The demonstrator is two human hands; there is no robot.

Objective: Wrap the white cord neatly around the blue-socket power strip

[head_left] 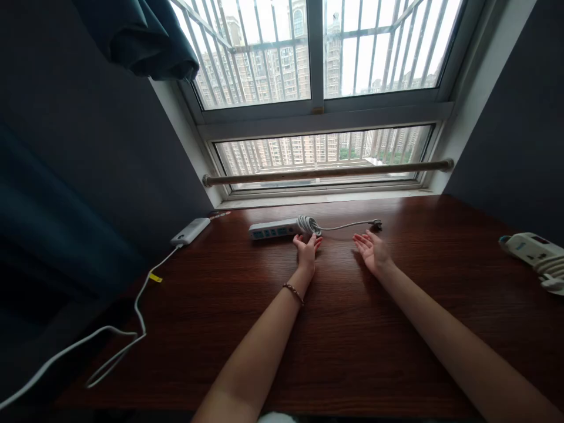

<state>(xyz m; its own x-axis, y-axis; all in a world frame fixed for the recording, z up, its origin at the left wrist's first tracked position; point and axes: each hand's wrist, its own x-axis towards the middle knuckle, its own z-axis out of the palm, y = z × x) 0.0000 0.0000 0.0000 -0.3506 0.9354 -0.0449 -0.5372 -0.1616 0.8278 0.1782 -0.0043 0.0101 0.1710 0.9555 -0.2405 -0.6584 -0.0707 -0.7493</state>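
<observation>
A white power strip (274, 228) lies on the dark wooden table, its cord (308, 224) coiled around its right end. From the coil a loose length runs right to a dark plug (376, 224). My left hand (307, 249) is at the near side of the coil with its fingers apart; whether it touches the cord I cannot tell. Palm up, my right hand (372, 251) rests just below the plug, fingers spread and holding nothing. A braided bracelet (293, 293) circles my left wrist.
Another white power strip (535, 249) with a wound cord lies at the table's right. At the left, a third one (190, 231) trails a white cable (140, 311) with a yellow tag (155, 277). Beyond the table (343, 364) are a rail (330, 174) and a barred window.
</observation>
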